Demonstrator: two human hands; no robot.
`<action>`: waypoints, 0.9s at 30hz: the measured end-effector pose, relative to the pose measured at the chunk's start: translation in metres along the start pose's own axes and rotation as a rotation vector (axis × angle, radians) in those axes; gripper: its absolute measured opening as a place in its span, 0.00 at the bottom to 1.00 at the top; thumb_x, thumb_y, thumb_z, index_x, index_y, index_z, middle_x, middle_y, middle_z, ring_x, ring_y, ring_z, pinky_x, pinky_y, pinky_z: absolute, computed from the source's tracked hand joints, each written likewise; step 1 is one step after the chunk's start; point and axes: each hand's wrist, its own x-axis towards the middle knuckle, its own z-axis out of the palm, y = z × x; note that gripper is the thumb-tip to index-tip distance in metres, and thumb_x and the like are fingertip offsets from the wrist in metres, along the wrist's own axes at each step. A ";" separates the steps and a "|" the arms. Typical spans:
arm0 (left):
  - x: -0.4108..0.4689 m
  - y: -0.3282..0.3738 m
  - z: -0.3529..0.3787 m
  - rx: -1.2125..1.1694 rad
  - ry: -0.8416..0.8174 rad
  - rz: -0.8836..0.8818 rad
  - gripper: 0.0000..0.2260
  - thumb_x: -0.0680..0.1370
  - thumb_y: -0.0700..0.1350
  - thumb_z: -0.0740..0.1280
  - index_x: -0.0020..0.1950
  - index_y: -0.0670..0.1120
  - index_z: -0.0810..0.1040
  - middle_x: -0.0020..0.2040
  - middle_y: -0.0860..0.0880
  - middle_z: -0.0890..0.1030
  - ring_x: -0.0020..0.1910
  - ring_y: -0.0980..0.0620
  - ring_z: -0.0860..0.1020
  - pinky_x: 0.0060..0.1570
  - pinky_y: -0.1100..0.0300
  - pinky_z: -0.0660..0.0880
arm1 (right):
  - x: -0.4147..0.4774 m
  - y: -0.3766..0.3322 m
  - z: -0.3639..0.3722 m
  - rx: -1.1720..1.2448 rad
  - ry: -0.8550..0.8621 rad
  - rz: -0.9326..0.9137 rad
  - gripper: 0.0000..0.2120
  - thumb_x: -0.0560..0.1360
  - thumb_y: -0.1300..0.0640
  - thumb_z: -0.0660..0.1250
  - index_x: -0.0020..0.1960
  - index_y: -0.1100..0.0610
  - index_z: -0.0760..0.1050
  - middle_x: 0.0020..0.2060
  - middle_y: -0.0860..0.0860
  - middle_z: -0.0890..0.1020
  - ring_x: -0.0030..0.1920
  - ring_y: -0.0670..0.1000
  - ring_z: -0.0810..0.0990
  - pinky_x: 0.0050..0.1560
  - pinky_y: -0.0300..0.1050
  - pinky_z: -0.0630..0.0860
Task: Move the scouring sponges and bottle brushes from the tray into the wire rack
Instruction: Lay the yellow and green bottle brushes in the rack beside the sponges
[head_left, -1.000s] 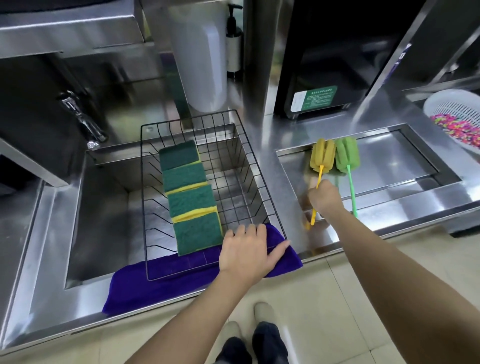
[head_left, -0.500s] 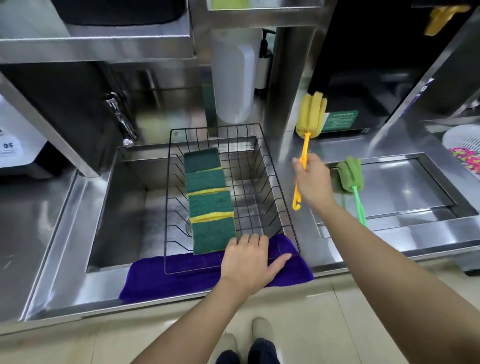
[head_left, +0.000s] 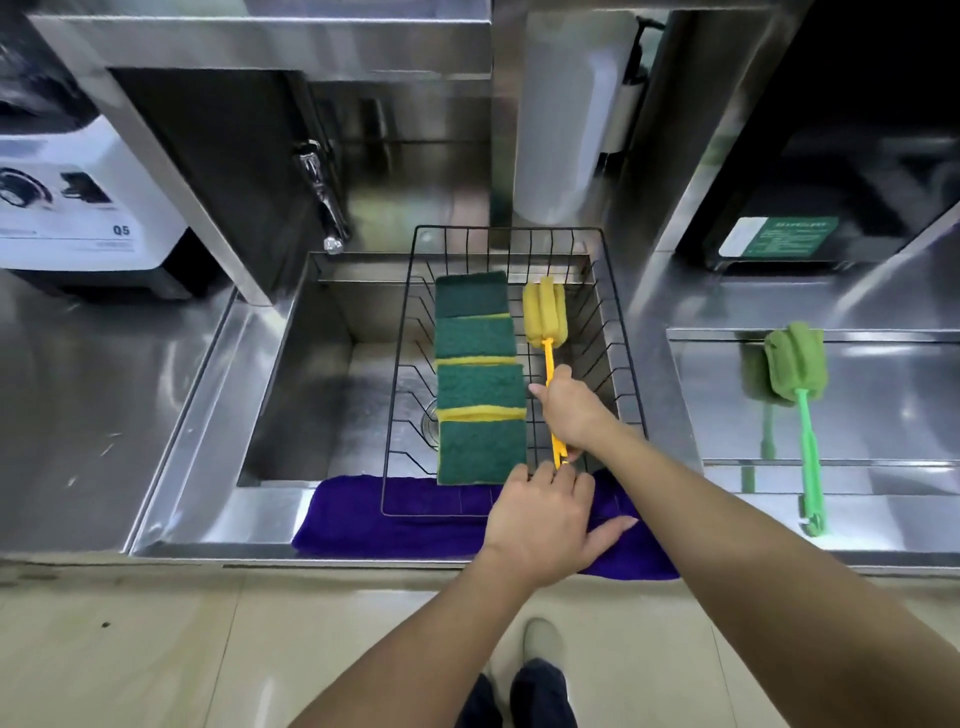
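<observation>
Centre of frame: I see the black wire rack (head_left: 613, 312) sitting over the sink (head_left: 332, 374), its near edge resting on a purple cloth (head_left: 395, 525). Inside the rack, left of centre: four green-and-yellow scouring sponges (head_left: 475, 379) in a row from far to near. Just right of them: the yellow bottle brush (head_left: 544, 317), foam head toward the far end, handle running toward me. My right hand (head_left: 571, 410) has its fingers clenched around that handle. My left hand (head_left: 540, 525) lies flat, fingers released, on the rack's near edge and the cloth. Right of frame: the steel tray (head_left: 883, 415) on the counter, holding the green bottle brush (head_left: 795, 369), head away from me.
</observation>
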 end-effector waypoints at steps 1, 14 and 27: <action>0.000 0.000 0.000 -0.001 0.005 0.004 0.27 0.77 0.65 0.51 0.37 0.45 0.77 0.34 0.47 0.80 0.33 0.48 0.77 0.34 0.57 0.71 | 0.002 -0.001 0.002 0.001 -0.004 -0.003 0.18 0.82 0.54 0.53 0.63 0.67 0.61 0.59 0.67 0.76 0.58 0.66 0.76 0.37 0.50 0.71; 0.000 0.001 0.000 -0.005 -0.083 0.023 0.26 0.77 0.65 0.51 0.39 0.46 0.78 0.35 0.49 0.79 0.35 0.49 0.76 0.35 0.57 0.71 | 0.014 0.010 0.004 -0.288 -0.141 -0.152 0.13 0.81 0.61 0.50 0.62 0.64 0.67 0.56 0.64 0.78 0.52 0.64 0.80 0.42 0.55 0.77; 0.021 0.032 -0.021 -0.056 -0.404 -0.063 0.26 0.77 0.64 0.50 0.42 0.46 0.77 0.37 0.48 0.79 0.36 0.47 0.77 0.38 0.55 0.73 | -0.007 0.010 -0.040 -0.064 0.039 -0.335 0.10 0.79 0.55 0.58 0.50 0.59 0.75 0.43 0.53 0.78 0.47 0.57 0.78 0.43 0.45 0.70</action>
